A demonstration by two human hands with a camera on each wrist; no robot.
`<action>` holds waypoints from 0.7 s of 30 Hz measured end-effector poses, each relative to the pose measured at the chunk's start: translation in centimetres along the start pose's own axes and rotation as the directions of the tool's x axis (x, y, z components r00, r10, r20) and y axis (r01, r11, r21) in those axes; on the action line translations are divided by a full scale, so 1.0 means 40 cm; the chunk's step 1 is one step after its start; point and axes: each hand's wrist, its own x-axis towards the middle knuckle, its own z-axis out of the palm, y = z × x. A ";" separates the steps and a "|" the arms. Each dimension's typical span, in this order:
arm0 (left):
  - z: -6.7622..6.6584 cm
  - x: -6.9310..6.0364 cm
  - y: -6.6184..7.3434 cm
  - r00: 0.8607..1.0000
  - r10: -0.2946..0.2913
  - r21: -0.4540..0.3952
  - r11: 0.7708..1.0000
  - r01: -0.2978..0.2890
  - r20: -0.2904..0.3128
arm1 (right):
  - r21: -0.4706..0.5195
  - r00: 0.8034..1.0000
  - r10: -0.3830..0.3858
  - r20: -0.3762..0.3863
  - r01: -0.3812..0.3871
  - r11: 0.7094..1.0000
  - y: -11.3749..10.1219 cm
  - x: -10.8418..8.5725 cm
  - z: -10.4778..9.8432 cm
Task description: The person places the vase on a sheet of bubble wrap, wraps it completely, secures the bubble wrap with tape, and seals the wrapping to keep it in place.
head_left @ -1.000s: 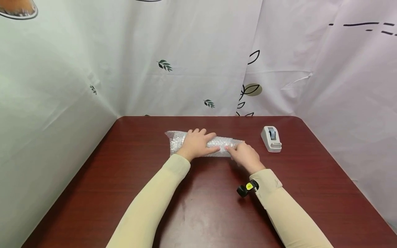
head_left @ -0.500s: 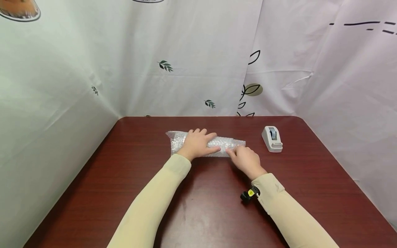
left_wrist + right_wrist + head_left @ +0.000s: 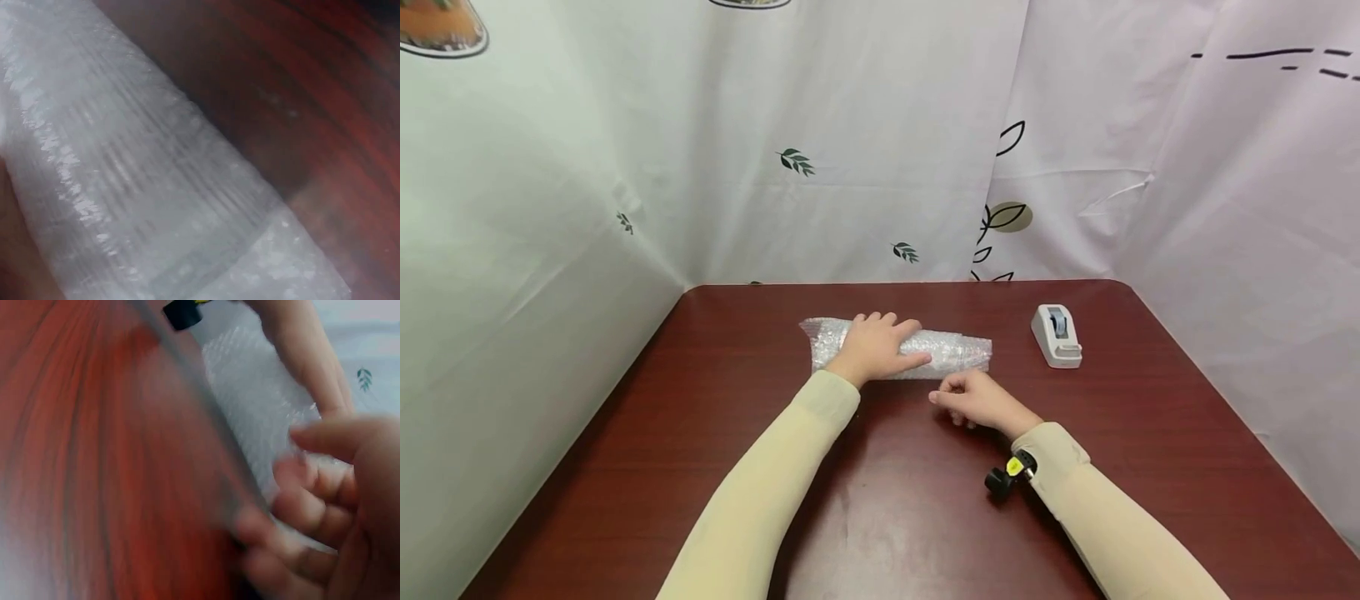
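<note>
A long roll of bubble wrap (image 3: 951,357) lies crosswise on the dark red table, narrower at its right end. What is inside it, if anything, cannot be made out. My left hand (image 3: 874,348) rests on top of the roll with fingers spread. The left wrist view shows the layered, shiny bubble wrap (image 3: 162,144) up close. Just in front of the roll's right end is my right hand (image 3: 981,402), its fingers loosely curled with nothing between them. Blurred fingers (image 3: 306,509) appear in the right wrist view, near the bubble wrap (image 3: 244,387).
A white tape dispenser (image 3: 1057,337) with a roll of tape stands to the right of the wrap. The wooden table (image 3: 880,517) reaches back to a white patterned curtain (image 3: 850,100), with further curtain on both sides.
My right hand has come off the right end of the bubble wrap and moved slightly toward me. The left hand stays on the roll, which has not visibly moved.
</note>
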 end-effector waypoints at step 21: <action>-0.114 -0.058 -0.122 0.990 -0.052 -0.304 0.948 0.090 0.129 | 0.231 0.999 0.010 -0.039 -0.001 0.973 -0.005 0.031 0.010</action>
